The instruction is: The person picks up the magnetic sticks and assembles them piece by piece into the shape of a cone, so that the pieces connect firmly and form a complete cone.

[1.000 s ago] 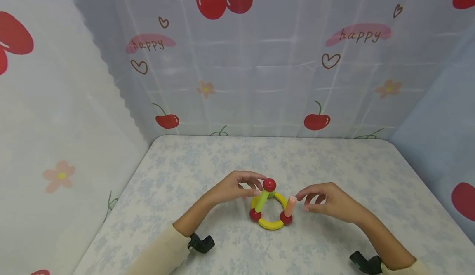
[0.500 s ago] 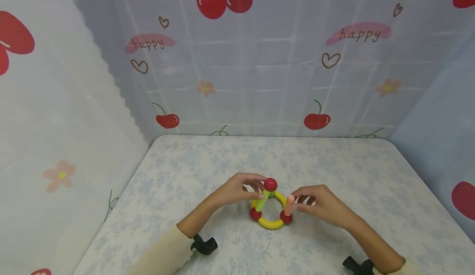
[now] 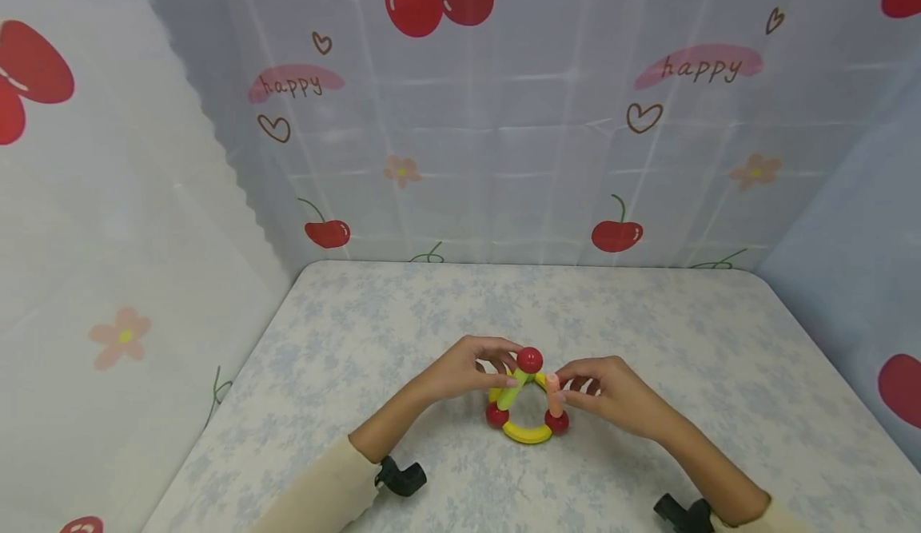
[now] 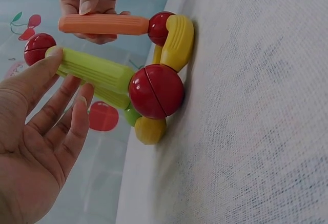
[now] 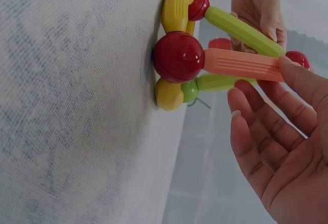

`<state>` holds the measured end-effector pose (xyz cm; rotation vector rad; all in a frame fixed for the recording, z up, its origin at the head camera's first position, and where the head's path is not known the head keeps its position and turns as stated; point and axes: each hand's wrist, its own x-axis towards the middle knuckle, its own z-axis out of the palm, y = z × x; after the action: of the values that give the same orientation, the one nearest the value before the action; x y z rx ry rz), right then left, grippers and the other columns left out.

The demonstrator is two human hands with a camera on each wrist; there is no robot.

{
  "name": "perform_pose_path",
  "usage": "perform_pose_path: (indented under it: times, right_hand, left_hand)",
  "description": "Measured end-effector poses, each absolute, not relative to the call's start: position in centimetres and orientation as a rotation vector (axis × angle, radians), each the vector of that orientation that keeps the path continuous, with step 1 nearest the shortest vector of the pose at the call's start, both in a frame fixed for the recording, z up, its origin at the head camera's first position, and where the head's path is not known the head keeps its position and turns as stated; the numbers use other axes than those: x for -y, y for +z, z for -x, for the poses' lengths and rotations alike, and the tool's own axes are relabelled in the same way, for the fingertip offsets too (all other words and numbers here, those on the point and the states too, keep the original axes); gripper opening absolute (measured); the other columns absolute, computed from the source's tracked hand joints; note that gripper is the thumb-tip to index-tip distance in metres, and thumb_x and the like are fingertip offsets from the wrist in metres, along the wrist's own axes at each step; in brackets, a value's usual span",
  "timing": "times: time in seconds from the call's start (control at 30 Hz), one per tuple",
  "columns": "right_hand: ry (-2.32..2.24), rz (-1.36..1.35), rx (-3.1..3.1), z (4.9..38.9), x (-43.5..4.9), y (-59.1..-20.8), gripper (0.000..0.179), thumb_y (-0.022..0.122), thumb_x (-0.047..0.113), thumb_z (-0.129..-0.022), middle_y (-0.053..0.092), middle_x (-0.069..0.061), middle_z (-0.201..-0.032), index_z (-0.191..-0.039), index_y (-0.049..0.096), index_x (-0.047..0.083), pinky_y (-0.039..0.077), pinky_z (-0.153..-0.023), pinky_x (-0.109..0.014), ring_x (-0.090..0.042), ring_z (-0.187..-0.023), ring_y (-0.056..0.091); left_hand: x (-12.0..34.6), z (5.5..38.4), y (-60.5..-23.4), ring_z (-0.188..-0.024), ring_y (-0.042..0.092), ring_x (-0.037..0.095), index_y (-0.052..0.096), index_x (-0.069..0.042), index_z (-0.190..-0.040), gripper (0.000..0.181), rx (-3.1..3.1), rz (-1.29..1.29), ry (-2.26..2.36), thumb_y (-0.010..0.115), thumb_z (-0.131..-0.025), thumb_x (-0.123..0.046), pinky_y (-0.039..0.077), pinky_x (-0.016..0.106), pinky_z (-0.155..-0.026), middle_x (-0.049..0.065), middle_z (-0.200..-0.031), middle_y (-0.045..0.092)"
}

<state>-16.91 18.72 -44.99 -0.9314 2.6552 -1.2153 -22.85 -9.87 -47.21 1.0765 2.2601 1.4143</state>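
Note:
A toy of magnetic sticks and balls stands on the table, its base a ring of curved yellow sticks (image 3: pixel 528 435) joined by red balls and a green ball (image 5: pixel 189 90). Two light-green sticks (image 4: pixel 97 70) lean up from the base and meet at a red top ball (image 3: pixel 529 359). My left hand (image 3: pixel 466 369) pinches the front green stick just below that ball, thumb on its near side. Between thumb and fingers of my right hand (image 3: pixel 612 393) is the upper end of an orange stick (image 5: pixel 243 64). Its lower end sits on the right-hand red ball (image 5: pixel 178 57), and it tilts toward the top ball.
The table (image 3: pixel 345 317) has a pale blue-patterned cover. Curtains (image 3: pixel 460 133) printed with cherries and hearts hang behind and at both sides. A black wrist mount (image 3: pixel 401 477) sits at the left cuff, another mount (image 3: pixel 683 513) at the right.
My right hand has come left and taken hold of the orange stick, tipping its top leftward. My left hand has shifted slightly right with the top ball, and its thumb now meets the green stick.

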Motion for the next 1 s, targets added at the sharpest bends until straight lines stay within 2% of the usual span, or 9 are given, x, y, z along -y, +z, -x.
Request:
perform_pose_path:
  times: [0.33, 0.7, 1.0]
  right_hand:
    - [-1.179, 0.919, -2.679, 17.2, -18.2, -44.9, 0.016, 0.076, 0.026, -0.093, 0.074, 0.012, -0.1, -0.108, 0.078, 0.022, 0.055, -0.069, -0.028, -0.005, -0.082, 0.064]
    - [-1.177, 0.959, -2.662, 17.6, -17.7, -45.2, 0.016, 0.076, 0.025, -0.094, 0.073, 0.014, -0.098, -0.108, 0.078, 0.019, 0.055, -0.067, -0.027, -0.005, -0.082, 0.064]
    - [-1.178, 0.926, -2.665, 17.6, -17.5, -45.4, 0.014, 0.076, 0.025, -0.094, 0.073, 0.014, -0.098, -0.108, 0.078, 0.023, 0.055, -0.067, -0.027, -0.006, -0.082, 0.063]
  left_hand:
    - [9.8, 22.7, -47.1, -0.093, 0.068, 0.008, 0.068, -0.019, -0.133, 0.043, -2.268, -1.055, 1.415, 0.079, -0.091, -0.021, 0.057, 0.03, -0.071, -0.009, -0.103, 0.074]
    - [9.6, 22.6, -47.0, -0.092, 0.067, 0.007, 0.068, -0.019, -0.132, 0.042, -2.268, -1.052, 1.412, 0.079, -0.092, -0.022, 0.057, 0.03, -0.072, -0.01, -0.103, 0.074]
    - [9.5, 22.6, -47.0, -0.093, 0.067, 0.007, 0.068, -0.018, -0.132, 0.043, -2.265, -1.08, 1.409, 0.079, -0.091, -0.021, 0.056, 0.029, -0.071, -0.01, -0.102, 0.074]
